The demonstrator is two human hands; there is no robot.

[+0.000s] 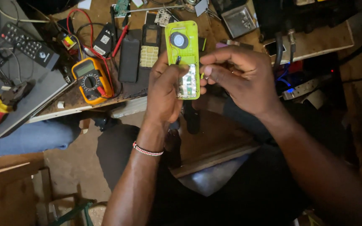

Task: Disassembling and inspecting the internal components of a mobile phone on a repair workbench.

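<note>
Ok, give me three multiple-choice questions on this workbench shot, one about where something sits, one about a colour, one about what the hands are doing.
1. Where does the multimeter lie?
A. Left of the phone shell
B. Right of it
C. On the person's lap

2. What colour is the phone shell?
A. Red
B. Lime green
C. White

3. How is the shell held?
A. Lying on the bench
B. In the left hand, the right hand at its edge
C. In the right hand alone

Answers: 1 A, it lies on the bench to the shell's left. 2 B, the opened back is lime green. 3 B, the left fingers wrap it.
</note>
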